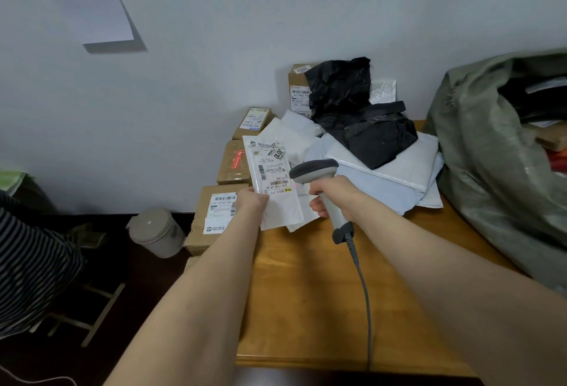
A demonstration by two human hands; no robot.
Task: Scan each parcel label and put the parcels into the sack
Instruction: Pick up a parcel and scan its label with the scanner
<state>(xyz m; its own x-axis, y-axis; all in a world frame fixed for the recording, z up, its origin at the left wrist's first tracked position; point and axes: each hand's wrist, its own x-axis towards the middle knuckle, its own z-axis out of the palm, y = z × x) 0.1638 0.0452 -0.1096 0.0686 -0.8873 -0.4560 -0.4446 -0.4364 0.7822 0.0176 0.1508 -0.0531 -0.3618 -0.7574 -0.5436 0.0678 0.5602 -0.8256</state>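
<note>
My left hand (253, 200) pinches a flat white mailer parcel (280, 210) by its left edge and tilts its printed label (273, 175) up. My right hand (334, 198) grips the handle of a grey corded barcode scanner (314, 170), whose head points at the label from the right. A faint red spot shows on the label near the scanner head. The grey-green woven sack (497, 152) stands open at the right edge of the wooden table (306, 309), with parcels inside.
Brown cardboard boxes (214, 216) line the wall left of the table. White and pale blue mailers (399, 170) and black plastic parcels (368, 127) are piled at the back. A beige bin (155, 232) stands on the floor; a person in a striped top (27, 262) sits at the left.
</note>
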